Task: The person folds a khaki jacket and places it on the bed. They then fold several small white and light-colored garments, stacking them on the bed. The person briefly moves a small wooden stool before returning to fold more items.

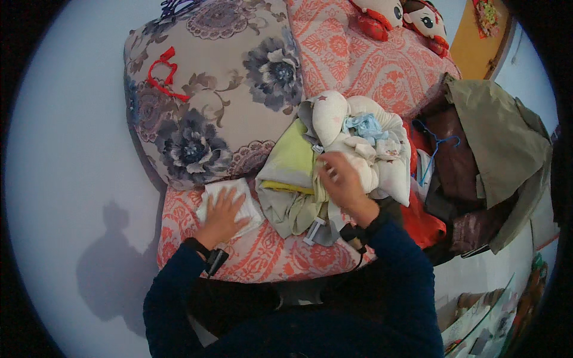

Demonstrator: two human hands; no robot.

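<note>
My left hand (222, 218) lies flat with spread fingers on a folded white cloth (248, 210), at the edge of the orange-and-white patterned cover. To its right is a pile of folded fabric, light green and grey (291, 161). My right hand (342, 181) is slightly blurred over the pile's right side, its fingers bent; whether it grips any fabric is not clear. Just beyond it rests a white star-print baby pillow (331, 116), with crumpled light blue cloth (366, 127) and small white cloth pieces (387, 150) on top.
A large floral cushion (197, 121) bearing a red ribbon (171, 80) fills the upper left. Two dolls (425, 20) sit at the top. On the right are a blue hanger (436, 141), red fabric (423, 223) and an olive garment (501, 134). A white plastic piece (314, 231) lies near the front.
</note>
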